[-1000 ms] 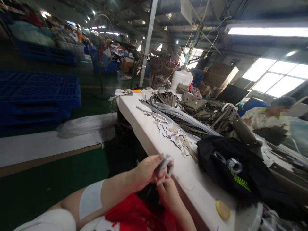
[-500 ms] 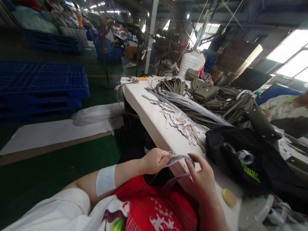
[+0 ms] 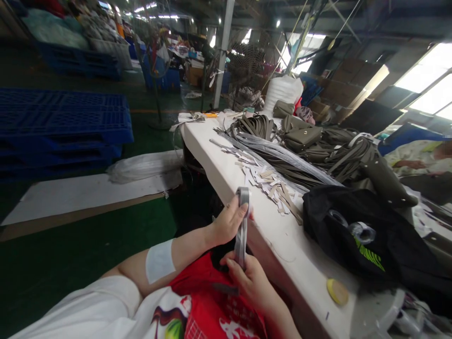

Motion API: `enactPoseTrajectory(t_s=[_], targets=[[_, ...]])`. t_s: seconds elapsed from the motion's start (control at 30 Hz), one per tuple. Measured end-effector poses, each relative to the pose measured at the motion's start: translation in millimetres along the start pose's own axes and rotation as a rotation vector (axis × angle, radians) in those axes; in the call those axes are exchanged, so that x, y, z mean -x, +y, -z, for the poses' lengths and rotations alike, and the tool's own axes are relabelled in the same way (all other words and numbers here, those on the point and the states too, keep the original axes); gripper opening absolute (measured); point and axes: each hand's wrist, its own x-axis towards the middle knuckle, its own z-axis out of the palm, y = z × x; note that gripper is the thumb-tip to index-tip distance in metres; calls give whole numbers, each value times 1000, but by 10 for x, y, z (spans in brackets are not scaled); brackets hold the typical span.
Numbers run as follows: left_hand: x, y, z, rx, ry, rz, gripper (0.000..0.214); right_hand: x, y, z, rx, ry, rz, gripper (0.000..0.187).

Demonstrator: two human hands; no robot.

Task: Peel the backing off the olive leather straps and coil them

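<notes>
A grey strap-like strip, shiny as if covered in plastic, stands roughly upright between my hands above my lap. Its upper end bends into a loop. My left hand is closed on the upper part, thumb across the front. Lower down, my right hand pinches the strip between thumb and fingers. A dark tail of it hangs over the red apron. Both hands are at the near edge of the white table.
Paper and grey strip scraps lie on the table, beside bundled dark olive straps. To the right are a black bag and a yellow tape roll. Blue pallets stand left. Another person sits at the far right.
The strip has swung from a loose, level loop to upright. My right hand has moved down and left, beneath my left hand, and now grips the strip's lower part.
</notes>
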Motion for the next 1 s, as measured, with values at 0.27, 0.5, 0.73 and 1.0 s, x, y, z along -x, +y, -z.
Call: enactPoseTrajectory(t_s=[0.27,0.5,0.73,1.0], targets=[[87,-152,58,-611,-374,-59,63,118,-26,776,326,242,5,29],[-5,-131,94,200,-517,536,70,-18,248,599,318,210,7,44],[64,-276,-177,882,-269,546,55,-180,414,71,-183,484,-121,57],[73,-394,-98,169,-163,273,52,33,319,668,347,145,-118,37]])
